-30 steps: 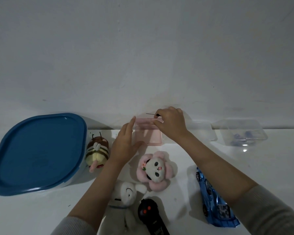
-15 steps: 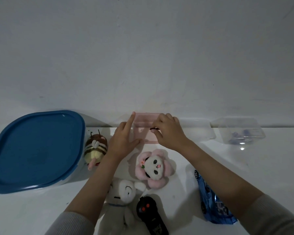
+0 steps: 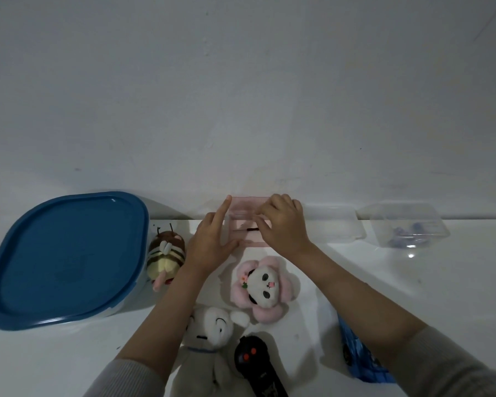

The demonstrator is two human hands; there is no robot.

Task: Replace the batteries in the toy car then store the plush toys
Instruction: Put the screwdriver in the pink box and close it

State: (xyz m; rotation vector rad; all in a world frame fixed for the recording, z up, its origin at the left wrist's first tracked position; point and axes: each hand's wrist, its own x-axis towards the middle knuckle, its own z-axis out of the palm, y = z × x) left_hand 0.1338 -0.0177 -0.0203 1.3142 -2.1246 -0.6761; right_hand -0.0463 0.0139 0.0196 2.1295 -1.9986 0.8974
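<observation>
The right hand (image 3: 284, 224) pinches a thin dark screwdriver (image 3: 245, 230) over the small pink translucent box (image 3: 248, 206) at the far wall. The left hand (image 3: 209, 239), fingers straight, steadies the box's left side. A second ago the tool was raised above the box; now it lies low inside. The shiny blue toy car (image 3: 361, 359) sits near right, under the right forearm; the pink flower plush (image 3: 262, 285), white bear plush (image 3: 212, 330) and striped bee plush (image 3: 166, 253) lie nearby, beside the blue-lidded tub (image 3: 63, 256).
</observation>
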